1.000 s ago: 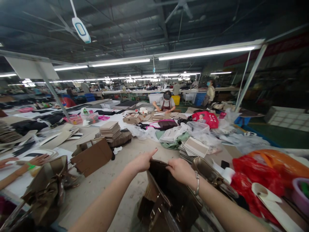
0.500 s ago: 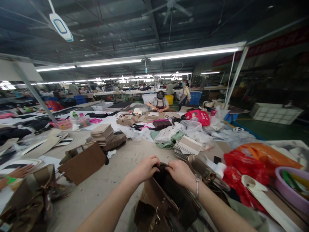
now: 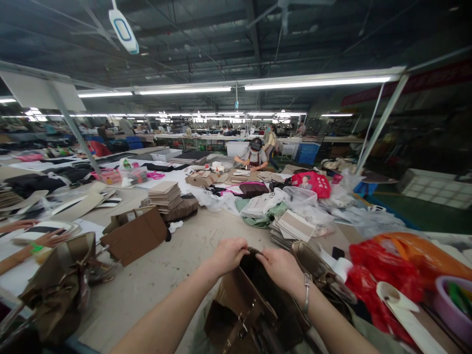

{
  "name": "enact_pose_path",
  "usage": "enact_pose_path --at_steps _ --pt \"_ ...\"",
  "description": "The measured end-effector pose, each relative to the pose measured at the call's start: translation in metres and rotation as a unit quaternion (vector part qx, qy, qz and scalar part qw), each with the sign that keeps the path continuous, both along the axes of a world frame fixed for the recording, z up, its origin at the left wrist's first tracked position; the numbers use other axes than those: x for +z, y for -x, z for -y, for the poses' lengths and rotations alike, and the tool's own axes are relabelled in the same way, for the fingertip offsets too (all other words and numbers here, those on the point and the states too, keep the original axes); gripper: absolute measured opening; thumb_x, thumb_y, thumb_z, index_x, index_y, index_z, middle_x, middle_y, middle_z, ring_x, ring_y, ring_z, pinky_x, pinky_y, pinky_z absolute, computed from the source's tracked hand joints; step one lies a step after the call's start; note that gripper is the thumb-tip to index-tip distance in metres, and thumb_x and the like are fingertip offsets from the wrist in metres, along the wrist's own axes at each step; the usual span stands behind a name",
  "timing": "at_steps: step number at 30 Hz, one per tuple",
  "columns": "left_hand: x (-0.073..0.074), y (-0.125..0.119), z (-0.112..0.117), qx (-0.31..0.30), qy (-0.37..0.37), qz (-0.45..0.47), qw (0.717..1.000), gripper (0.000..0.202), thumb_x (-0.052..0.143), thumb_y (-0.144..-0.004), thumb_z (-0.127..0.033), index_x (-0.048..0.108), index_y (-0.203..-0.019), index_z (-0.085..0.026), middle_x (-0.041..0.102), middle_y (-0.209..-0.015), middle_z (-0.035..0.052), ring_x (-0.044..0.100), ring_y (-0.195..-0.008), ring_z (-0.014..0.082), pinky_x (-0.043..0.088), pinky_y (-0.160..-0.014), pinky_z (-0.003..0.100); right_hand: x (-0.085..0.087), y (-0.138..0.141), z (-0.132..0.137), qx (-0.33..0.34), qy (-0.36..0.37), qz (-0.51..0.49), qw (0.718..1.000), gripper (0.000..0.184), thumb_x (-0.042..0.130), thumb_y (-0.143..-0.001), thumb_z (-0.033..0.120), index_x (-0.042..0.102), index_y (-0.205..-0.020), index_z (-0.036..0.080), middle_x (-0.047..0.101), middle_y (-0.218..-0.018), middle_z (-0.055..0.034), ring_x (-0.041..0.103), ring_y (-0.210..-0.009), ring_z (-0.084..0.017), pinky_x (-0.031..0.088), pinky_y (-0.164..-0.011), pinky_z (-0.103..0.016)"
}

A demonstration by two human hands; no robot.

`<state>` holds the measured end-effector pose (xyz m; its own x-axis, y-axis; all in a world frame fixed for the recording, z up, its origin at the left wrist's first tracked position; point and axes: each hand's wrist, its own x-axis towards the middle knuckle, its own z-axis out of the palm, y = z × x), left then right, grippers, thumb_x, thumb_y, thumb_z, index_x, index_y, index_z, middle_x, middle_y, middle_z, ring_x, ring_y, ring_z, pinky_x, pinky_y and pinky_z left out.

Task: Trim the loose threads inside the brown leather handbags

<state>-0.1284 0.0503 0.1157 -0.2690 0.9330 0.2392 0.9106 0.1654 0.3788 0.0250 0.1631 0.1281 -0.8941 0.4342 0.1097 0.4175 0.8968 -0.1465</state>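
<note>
At the far left, a co-worker's hand (image 3: 51, 238) lay over pale curved pieces (image 3: 36, 230); just in front stood an olive bag (image 3: 55, 280), mouth open, nothing distinct seen inside. Farther back, a pink basket (image 3: 110, 177) held small items too blurred to name. Right of the olive bag, a box-shaped brown piece (image 3: 136, 240) sat open-topped on the table (image 3: 206, 236), a pale patch showing within, with a stack of brown panels (image 3: 164, 196) just behind it.

The person's left hand (image 3: 229, 254) was pinched on the far end of the rim of a brown bag (image 3: 248, 290), which stood open at the near middle of the table, its interior too dark to show any contents. The right hand (image 3: 280, 268) gripped the same rim just beside, the two apart by a short stretch of edge. The step in hand looked like working that edge; the next move seemed to call for an even pinch from both sides.

Further right, a second bag (image 3: 308, 258) stood near, partly hidden by the arm. Then came a crumpled red plastic bag (image 3: 387, 265), contents hidden, and a purple basin (image 3: 440, 290) with a green object (image 3: 458, 296) in it.
</note>
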Motion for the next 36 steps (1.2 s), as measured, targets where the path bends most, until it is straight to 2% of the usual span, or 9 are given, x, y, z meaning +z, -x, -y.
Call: enact_pose_path --at_steps 5,8,13,19,24,25,28,31,36 --pt "0.0 -0.001 0.003 0.0 0.013 -0.02 1.0 0.014 0.046 -0.082 -0.025 0.059 -0.081 -0.02 0.06 -0.078 0.0005 0.053 -0.074 0.0134 0.039 -0.067 0.022 0.001 0.001 0.002 0.003 0.021 0.002 1.0 0.04 0.042 -0.084 0.055 0.064 -0.08 0.022 0.066 -0.075 -0.0032 0.06 -0.073 -0.018 0.035 -0.06 -0.026" --pt "0.001 -0.001 0.004 -0.001 0.016 -0.025 1.0 0.014 0.045 -0.083 -0.024 0.059 -0.082 -0.02 0.06 -0.08 0.0006 0.053 -0.075 0.0134 0.039 -0.067 0.022 0.002 0.002 0.004 0.016 0.022 -0.019 0.999 0.03 0.049 -0.083 0.05 0.063 -0.087 0.024 0.066 -0.08 -0.0018 0.059 -0.078 -0.018 0.036 -0.063 -0.026" --pt "0.0 -0.002 0.005 0.012 0.011 -0.019 1.0 0.015 0.044 -0.083 -0.027 0.058 -0.083 -0.02 0.061 -0.077 0.0009 0.054 -0.073 0.0141 0.039 -0.065 0.023 0.008 0.008 0.002 0.039 0.012 -0.022 0.999 0.032 0.043 -0.087 0.044 0.064 -0.079 0.021 0.064 -0.081 -0.0027 0.058 -0.078 -0.017 0.036 -0.067 -0.025" --pt "-0.006 -0.001 0.004 0.026 -0.013 -0.014 0.999 0.013 0.045 -0.082 -0.025 0.057 -0.08 -0.019 0.061 -0.074 0.0016 0.055 -0.071 0.0151 0.039 -0.064 0.024 0.01 0.017 0.001 0.039 -0.036 -0.004 0.999 0.034 0.041 -0.088 0.043 0.063 -0.075 0.021 0.064 -0.079 -0.0025 0.058 -0.076 -0.017 0.036 -0.063 -0.025" --pt "-0.008 -0.001 0.002 0.02 -0.059 0.079 0.995 0.006 0.05 -0.077 -0.02 0.056 -0.079 -0.019 0.061 -0.073 0.0002 0.056 -0.071 0.0141 0.041 -0.066 0.025 0.004 0.02 0.002 0.018 -0.035 -0.004 0.999 0.033 0.039 -0.089 0.04 0.063 -0.077 0.02 0.064 -0.08 -0.0041 0.058 -0.075 -0.016 0.035 -0.062 -0.025" --pt "-0.008 -0.001 0.002 0.017 -0.073 0.112 0.991 0.01 0.052 -0.075 -0.019 0.055 -0.084 -0.019 0.061 -0.076 0.0001 0.056 -0.073 0.0142 0.042 -0.068 0.025 0.003 0.02 0.001 0.014 -0.036 -0.007 0.999 0.032 0.04 -0.089 0.039 0.062 -0.077 0.02 0.064 -0.08 -0.004 0.058 -0.075 -0.016 0.035 -0.062 -0.025" --pt "-0.005 0.001 0.003 0.018 -0.102 0.204 0.974 0.042 0.063 -0.065 -0.017 0.048 -0.104 -0.02 0.06 -0.095 0.0017 0.057 -0.08 0.0149 0.043 -0.072 0.027 0.001 0.022 -0.002 0.004 -0.042 -0.015 0.999 0.028 0.042 -0.088 0.036 0.062 -0.076 0.02 0.064 -0.08 -0.0031 0.058 -0.075 -0.016 0.035 -0.061 -0.025" --pt "-0.001 0.006 0.006 0.026 -0.067 0.217 0.973 0.05 0.069 -0.057 -0.017 0.048 -0.102 -0.02 0.059 -0.099 0.0016 0.056 -0.085 0.0164 0.042 -0.073 0.027 0.0 0.022 -0.004 -0.004 -0.042 -0.015 0.999 0.029 0.042 -0.088 0.036 0.063 -0.076 0.02 0.064 -0.08 -0.0029 0.058 -0.075 -0.016 0.035 -0.062 -0.025" --pt "0.003 0.012 0.007 0.045 0.024 0.158 0.986 0.024 0.064 -0.061 -0.017 0.056 -0.083 -0.019 0.061 -0.077 -0.0026 0.054 -0.074 0.0149 0.038 -0.063 0.024 0.001 0.022 -0.002 -0.016 -0.024 -0.013 1.0 0.031 0.04 -0.088 0.037 0.064 -0.079 0.021 0.065 -0.083 -0.0036 0.059 -0.077 -0.017 0.037 -0.065 -0.026"
